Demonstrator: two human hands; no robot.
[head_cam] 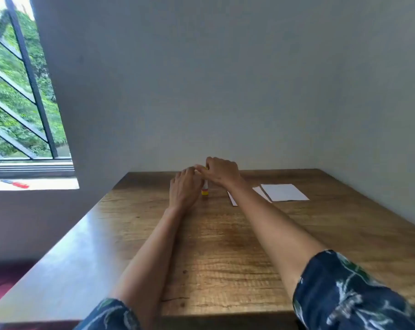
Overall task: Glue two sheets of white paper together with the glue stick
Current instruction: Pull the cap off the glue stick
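I found both hands at the far middle of the table (213, 246), working on the glue stick (205, 188), which stood upright on the wood. My left hand (183, 189) curled round its body from the left; my right hand (222, 173) pinched its top, apparently the cap. In my judgement the step was uncapping. To do it well, the left hand needed to hold the tube firm while the right pulled straight up, not sideways. The two paper sheets lay well apart to the right: one (283, 192) in full view, the other (261, 192) partly hidden behind my right forearm.
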